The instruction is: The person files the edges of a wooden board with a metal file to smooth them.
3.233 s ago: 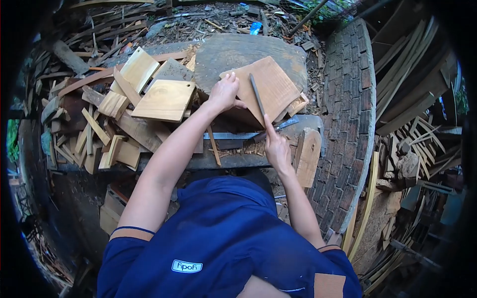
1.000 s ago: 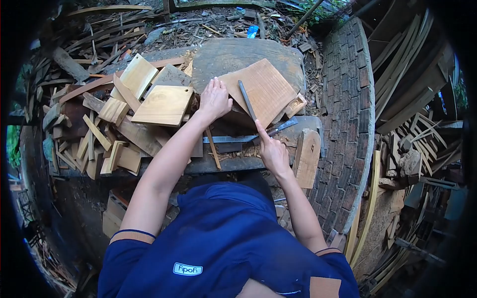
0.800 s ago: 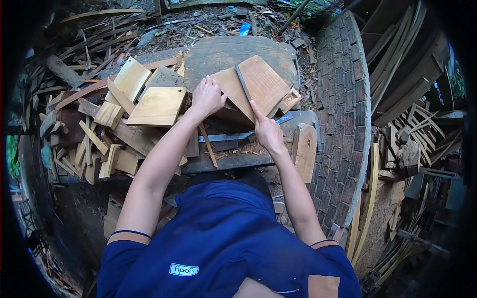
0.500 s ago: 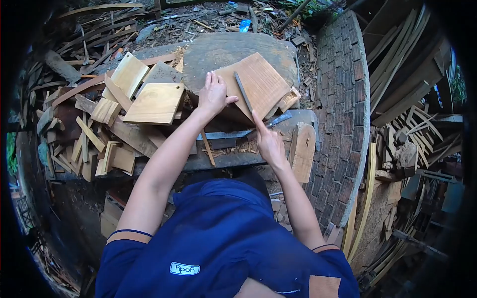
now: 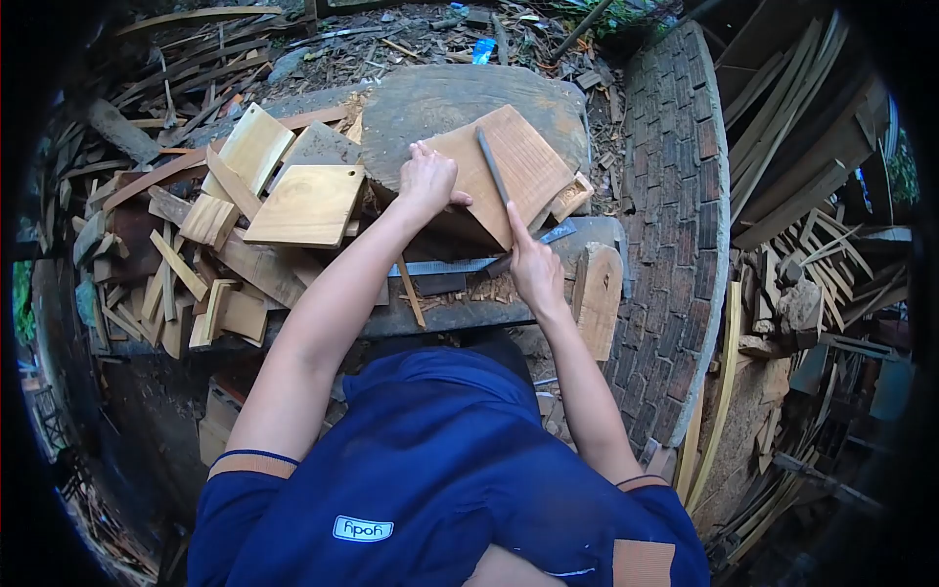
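Note:
A reddish-brown wooden board (image 5: 536, 161) lies at a slant on a wide grey wooden block (image 5: 411, 103). My left hand (image 5: 428, 183) grips the board's left side, fingers curled at the edge and thumb towards the near side. In my right hand (image 5: 535, 262) is a narrow dark metal file (image 5: 491, 161), held at its near end with the index finger stretched along it. The file lies across the face of the board, pointing away from me. A flat metal strip (image 5: 558, 232), partly covered, sits just below the board.
Left of my hands, a pale board with a hole (image 5: 305, 203) and another pale board (image 5: 249, 147) lean on a pile of offcuts. An upright rounded wood piece (image 5: 595, 293) stands right of my right hand. A brick wall (image 5: 670, 215) bounds the right side.
The file and my right hand have shifted right and slightly away from me across the board. My left hand has moved a little right, its fingers more bent.

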`<act>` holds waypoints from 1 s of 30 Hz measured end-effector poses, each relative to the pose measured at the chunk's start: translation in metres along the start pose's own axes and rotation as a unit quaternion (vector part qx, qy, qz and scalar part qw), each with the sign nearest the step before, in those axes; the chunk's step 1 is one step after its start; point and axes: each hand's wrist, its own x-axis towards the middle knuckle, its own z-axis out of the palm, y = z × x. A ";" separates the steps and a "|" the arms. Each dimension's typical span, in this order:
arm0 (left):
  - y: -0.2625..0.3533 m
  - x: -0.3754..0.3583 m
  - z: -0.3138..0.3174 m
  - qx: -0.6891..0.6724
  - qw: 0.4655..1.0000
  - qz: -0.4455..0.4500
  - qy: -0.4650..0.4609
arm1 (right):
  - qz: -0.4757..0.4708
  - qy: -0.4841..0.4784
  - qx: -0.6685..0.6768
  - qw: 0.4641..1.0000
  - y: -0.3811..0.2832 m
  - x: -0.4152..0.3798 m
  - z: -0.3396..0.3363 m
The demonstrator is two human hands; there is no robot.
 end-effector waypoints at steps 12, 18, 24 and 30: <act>-0.002 0.004 0.003 -0.007 1.000 -0.020 0.006 | 0.015 -0.018 -0.005 1.000 0.001 -0.004 -0.009; -0.001 0.005 0.005 -0.015 1.000 -0.020 0.005 | 0.024 0.037 0.004 0.999 0.013 0.031 -0.003; -0.005 0.004 0.008 -0.022 0.999 -0.019 0.026 | 0.007 0.004 -0.006 1.000 0.012 -0.008 -0.002; -0.003 0.002 0.009 -0.026 0.999 -0.013 0.020 | 0.041 0.060 -0.025 0.997 0.029 0.051 0.002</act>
